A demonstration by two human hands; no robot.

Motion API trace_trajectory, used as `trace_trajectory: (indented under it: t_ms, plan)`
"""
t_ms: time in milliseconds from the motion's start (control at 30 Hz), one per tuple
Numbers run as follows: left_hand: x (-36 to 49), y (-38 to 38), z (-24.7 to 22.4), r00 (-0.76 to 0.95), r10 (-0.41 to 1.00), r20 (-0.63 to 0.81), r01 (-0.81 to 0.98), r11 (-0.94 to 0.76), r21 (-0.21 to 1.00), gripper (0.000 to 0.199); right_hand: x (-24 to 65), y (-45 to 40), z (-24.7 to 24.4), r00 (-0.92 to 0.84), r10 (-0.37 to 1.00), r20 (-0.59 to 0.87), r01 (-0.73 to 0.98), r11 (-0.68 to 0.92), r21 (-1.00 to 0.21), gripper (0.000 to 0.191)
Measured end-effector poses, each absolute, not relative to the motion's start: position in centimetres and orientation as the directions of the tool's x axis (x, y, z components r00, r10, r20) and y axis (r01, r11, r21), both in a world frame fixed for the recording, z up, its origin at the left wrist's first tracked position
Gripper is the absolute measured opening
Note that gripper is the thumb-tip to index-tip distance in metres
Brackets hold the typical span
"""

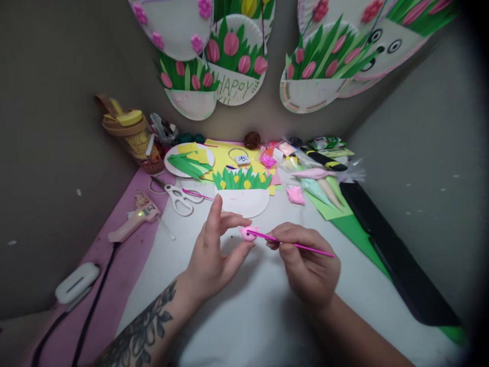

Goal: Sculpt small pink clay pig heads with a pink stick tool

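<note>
Between the thumb and index finger of my left hand point(214, 250) is a small pink clay figure point(250, 233) with ear-like bumps and a dark spot on its front. My right hand point(309, 260) pinches a thin magenta stick point(305, 247), whose left tip meets the figure's front near the dark spot. A tiny black dot point(232, 236) lies on the white surface just left of the figure. Beyond my fingers rests a white paper-plate pocket point(244, 201) with green paper grass point(241, 179) and yellow flowers.
White scissors point(183, 199) and a pink glue gun point(135, 219) lie at the left, near a white case point(77, 283). A yellow-lidded cup point(135, 137) stands behind. Clay bags point(321, 188) and a long black object point(393, 255) are at the right. Plate crafts point(191, 104) hang above.
</note>
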State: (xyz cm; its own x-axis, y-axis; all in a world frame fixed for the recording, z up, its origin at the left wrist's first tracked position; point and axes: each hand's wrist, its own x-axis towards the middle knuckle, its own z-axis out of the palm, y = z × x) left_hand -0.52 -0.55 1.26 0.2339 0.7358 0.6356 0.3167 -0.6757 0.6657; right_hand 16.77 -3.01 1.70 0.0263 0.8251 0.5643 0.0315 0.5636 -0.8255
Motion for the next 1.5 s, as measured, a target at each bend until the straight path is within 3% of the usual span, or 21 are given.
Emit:
trace_trajectory:
  t_ms: [333, 533, 1133, 1300, 1400, 1500]
  plan:
    - [-0.6, -0.6, 1.2, 0.233, 0.737, 0.634, 0.314, -0.675, 0.668, 0.099, 16.7, -3.0, 1.7, 0.039, 0.831, 0.555, 0.045, 0.553, -0.832, 0.016]
    - [-0.6, -0.5, 1.3, 0.213, 0.755, 0.620, 0.283, -0.655, 0.701, 0.099, 16.5, -2.5, 1.3, 0.208, 0.808, 0.552, -0.021, 0.568, -0.823, 0.009]
    - [-0.6, -0.6, 1.3, 0.192, 0.761, 0.620, 0.269, -0.648, 0.712, 0.099, 16.5, -2.5, 1.5, 0.166, 0.822, 0.545, -0.061, 0.560, -0.826, 0.007]
    - [-0.7, -0.3, 1.1, 0.199, 0.758, 0.621, 0.294, -0.651, 0.700, 0.098, 16.9, -2.1, 1.2, 0.348, 0.811, 0.469, -0.096, 0.529, -0.843, 0.011]
    - [-0.6, 0.0, 0.8, 0.206, 0.753, 0.625, 0.317, -0.656, 0.685, 0.098, 17.4, -1.8, 0.7, 0.328, 0.820, 0.468, 0.028, 0.487, -0.873, 0.016]
    - [-0.5, 0.2, 0.2, 0.234, 0.747, 0.622, 0.342, -0.662, 0.667, 0.098, 17.9, -1.4, 0.0, 0.095, 0.810, 0.579, 0.286, 0.534, -0.795, 0.022]
